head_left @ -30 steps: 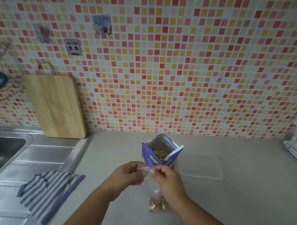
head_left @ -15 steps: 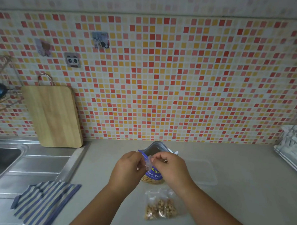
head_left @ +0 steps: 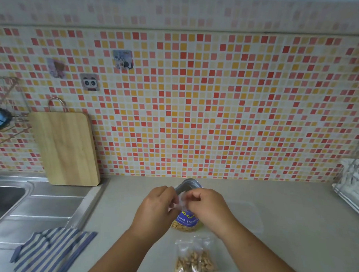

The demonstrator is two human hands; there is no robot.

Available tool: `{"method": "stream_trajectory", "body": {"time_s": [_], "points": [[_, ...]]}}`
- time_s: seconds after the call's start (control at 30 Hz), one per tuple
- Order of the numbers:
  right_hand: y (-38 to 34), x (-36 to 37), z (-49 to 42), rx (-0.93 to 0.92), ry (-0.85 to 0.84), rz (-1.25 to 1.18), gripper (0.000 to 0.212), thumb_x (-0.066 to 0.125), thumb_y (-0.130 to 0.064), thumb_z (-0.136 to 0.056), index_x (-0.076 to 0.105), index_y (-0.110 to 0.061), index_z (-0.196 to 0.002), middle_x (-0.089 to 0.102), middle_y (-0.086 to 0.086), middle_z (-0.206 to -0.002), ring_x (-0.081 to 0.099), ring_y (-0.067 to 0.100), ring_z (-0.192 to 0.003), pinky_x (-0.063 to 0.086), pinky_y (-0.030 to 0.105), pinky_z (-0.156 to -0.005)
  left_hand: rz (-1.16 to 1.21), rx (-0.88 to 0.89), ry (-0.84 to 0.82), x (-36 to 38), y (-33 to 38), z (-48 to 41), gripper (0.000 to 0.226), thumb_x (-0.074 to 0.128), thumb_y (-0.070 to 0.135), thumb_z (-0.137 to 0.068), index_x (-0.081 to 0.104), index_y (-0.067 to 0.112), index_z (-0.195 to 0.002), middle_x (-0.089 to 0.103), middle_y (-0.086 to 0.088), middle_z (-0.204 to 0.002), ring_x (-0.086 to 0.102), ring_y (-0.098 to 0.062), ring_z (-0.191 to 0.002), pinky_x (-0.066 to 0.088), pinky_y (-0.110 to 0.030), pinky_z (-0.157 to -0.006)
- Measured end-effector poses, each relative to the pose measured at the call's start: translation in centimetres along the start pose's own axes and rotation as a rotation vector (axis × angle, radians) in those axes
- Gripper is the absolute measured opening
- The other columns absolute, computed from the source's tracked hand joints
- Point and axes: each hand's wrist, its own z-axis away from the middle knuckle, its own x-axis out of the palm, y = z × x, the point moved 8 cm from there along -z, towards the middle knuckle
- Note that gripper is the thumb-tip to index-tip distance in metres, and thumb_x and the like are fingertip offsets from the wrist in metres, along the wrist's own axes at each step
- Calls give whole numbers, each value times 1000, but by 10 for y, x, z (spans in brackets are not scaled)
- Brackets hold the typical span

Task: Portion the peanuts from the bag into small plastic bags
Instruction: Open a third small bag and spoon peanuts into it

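while both hands meet in front of the standing peanut bag (head_left: 186,221), the left hand (head_left: 154,209) and right hand (head_left: 207,208) pinch a small clear plastic bag (head_left: 180,201) between their fingertips, fingers curled in tight on its thin top edge and nothing else held; whether its mouth is already parted cannot be told, as the film is nearly invisible. the peanut bag stands upright just behind and below the grip, its long axis vertical, its silver-lined mouth showing above the knuckles and its peanuts visible through a clear window low down, beneath both hands. both hands sit about equally near to it, the right one overlapping its front a little more. the next move, i judge, turns on getting the small bag open and then reaching up and back to that mouth. on the blue label only fragments read: "ted pea", likely part of a longer phrase, with yellow letters above too cut off to read. a filled small bag (head_left: 193,258) lies flat nearer the person, below the grip, well apart from it.
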Motion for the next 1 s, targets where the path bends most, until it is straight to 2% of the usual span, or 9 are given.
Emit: {"method": "stream_trajectory", "body": {"time_s": [0.07,0.2,0.37,0.47,0.63,0.77,0.87,0.93,1.0], "points": [[-2,-2,-2,-14,-5,62,30,55,-11,-84,74,-31,-95,69,-12,-86,65,9,-88,55,29,-86,74,-39,-51,2,1,-1,36,78,28,-68,54,28,-95,49,15,-89,47,-8,-86,36,-10,-69],[-8,-3,-5,-67,-59,196,43,46,-5,-88,69,-34,-110,62,-13,-89,59,11,-86,48,20,-76,179,-139,-245,13,2,-5,74,78,40,-67,39,38,-130,37,31,-117,29,4,-113,24,-10,-91],[-13,-2,-8,-112,-103,242,44,46,-8,-88,66,-37,-114,68,-6,-112,63,12,-98,53,24,-85,179,-140,-249,16,-4,-10,52,72,43,-73,54,36,-122,57,20,-117,46,-1,-109,31,-3,-82],[-16,-5,-10,-145,-96,219,44,45,-7,-89,66,-37,-114,69,-5,-106,63,11,-91,51,19,-76,182,-141,-262,19,-10,-11,56,70,48,-73,49,41,-124,54,25,-119,46,2,-110,32,-8,-88],[-17,-3,-14,-146,-137,187,42,48,-7,-86,68,-34,-111,63,-12,-77,57,4,-73,48,18,-70,135,-110,-261,21,-17,-11,49,64,51,-78,50,38,-123,56,25,-118,47,3,-109,38,-14,-92],[-20,-22,-27,-165,-7,105,28,51,-11,-88,72,-30,-92,67,-13,-97,59,1,-89,46,12,-73,145,-82,-249,17,-23,-10,32,57,51,-84,53,41,-114,58,29,-111,51,3,-105,39,-14,-90],[-13,-26,-50,-200,78,652,26,50,-22,-92,70,-31,-105,61,-6,-112,51,14,-106,45,23,-84,141,-92,-275,18,-29,-9,34,53,51,-87,51,39,-119,52,30,-118,47,5,-109,36,-14,-92],[2,-13,-64,-162,-31,1052,29,52,-23,-91,65,-25,-117,58,1,-114,47,22,-110,44,32,-90,124,-110,-308,23,-33,-8,38,50,53,-88,48,38,-123,49,27,-125,44,3,-114,35,-18,-96],[14,-2,-71,-138,-138,1283,31,53,-19,-90,63,-17,-119,57,4,-116,45,25,-113,41,33,-95,114,-126,-322,28,-36,-10,37,47,54,-88,48,39,-123,49,26,-128,43,2,-116,36,-19,-98]]}}
